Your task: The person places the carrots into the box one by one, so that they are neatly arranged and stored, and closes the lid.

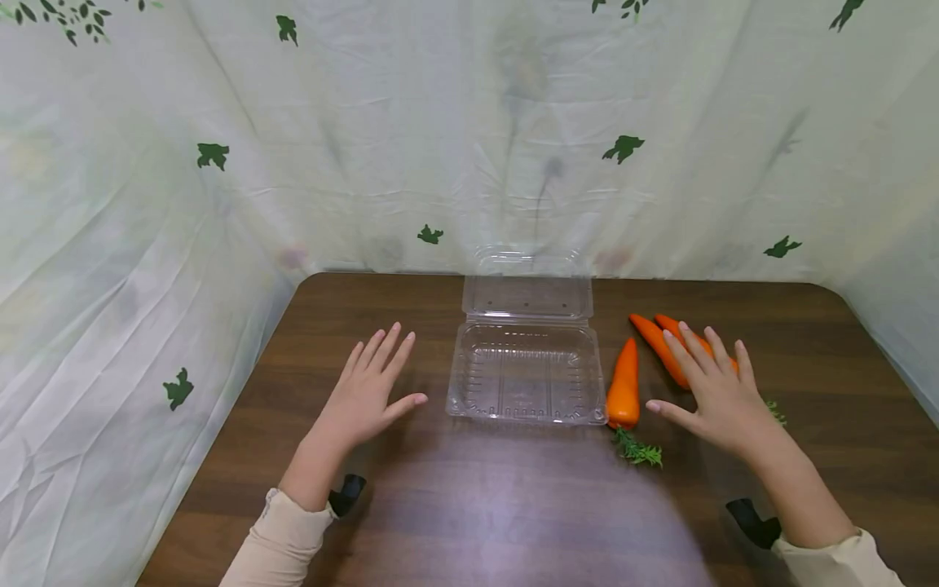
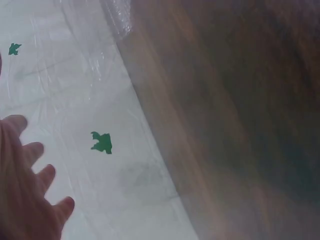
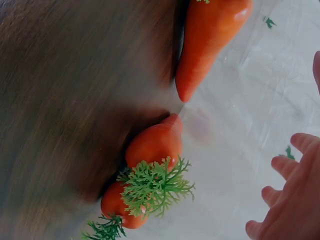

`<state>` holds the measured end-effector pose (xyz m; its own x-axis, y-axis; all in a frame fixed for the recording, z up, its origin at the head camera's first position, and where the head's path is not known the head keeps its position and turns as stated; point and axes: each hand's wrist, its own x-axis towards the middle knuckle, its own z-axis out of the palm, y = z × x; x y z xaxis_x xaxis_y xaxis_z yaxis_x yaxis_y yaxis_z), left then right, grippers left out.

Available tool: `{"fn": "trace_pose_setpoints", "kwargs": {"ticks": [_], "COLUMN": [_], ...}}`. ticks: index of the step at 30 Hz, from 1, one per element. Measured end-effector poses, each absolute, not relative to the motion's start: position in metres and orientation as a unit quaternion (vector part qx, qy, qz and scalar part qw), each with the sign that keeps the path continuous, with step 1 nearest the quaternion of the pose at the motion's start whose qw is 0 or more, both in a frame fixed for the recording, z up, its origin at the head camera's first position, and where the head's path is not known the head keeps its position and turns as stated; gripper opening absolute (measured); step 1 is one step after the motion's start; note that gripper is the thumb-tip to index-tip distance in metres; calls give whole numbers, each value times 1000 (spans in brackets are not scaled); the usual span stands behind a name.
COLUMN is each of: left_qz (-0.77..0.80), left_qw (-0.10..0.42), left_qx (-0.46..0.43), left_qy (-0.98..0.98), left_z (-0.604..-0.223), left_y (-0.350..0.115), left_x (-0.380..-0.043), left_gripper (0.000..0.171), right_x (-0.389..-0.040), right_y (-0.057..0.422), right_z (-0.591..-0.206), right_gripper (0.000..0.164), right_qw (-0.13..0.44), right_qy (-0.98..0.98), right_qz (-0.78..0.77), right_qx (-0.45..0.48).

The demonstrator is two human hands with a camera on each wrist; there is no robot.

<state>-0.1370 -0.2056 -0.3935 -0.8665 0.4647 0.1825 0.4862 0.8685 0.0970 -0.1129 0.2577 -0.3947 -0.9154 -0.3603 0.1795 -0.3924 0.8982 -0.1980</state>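
Note:
A clear plastic clamshell box [image 1: 526, 414] lies on the table with its lid [image 1: 528, 297] folded back. To its right are three orange carrots with green leafy tops; the nearest carrot [image 1: 623, 387] touches or nearly meets the box's side. Two more, a middle carrot [image 1: 658, 346] and a far carrot [image 1: 671, 324], lie behind the right hand, which partly covers them. My right hand [image 1: 722, 399] hovers with fingers spread and holds nothing. Left of the box, my left hand [image 1: 361, 399] is likewise spread and empty. The right wrist view shows a leafy top [image 3: 155, 187] up close.
A brown wooden table [image 1: 513, 505] carries everything. White curtains [image 1: 367, 147] with green leaf shapes hang behind and along the left and right sides. A dark strap [image 1: 348, 495] sits at the left wrist, another dark strap [image 1: 754, 522] at the right.

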Motion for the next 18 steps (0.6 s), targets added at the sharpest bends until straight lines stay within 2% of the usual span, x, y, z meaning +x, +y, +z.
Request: {"fn": "trace_pose_setpoints", "kwargs": {"ticks": [11,18], "left_qz": [-147,-236], "left_qw": [131,133], "left_qx": [-257,-221], "left_qy": [-946,-937], "left_z": [-404,-411], "left_y": [-185,-168], "left_x": [-138,-134], "left_gripper": [78,72], "right_x": [-116,-118], "right_y": [263,270], "right_z": [-395,-395], "right_gripper": [94,91], "right_qw": [95,101], "right_qy": [-963,-955], "right_qz": [160,214], "right_qx": [193,179]}}
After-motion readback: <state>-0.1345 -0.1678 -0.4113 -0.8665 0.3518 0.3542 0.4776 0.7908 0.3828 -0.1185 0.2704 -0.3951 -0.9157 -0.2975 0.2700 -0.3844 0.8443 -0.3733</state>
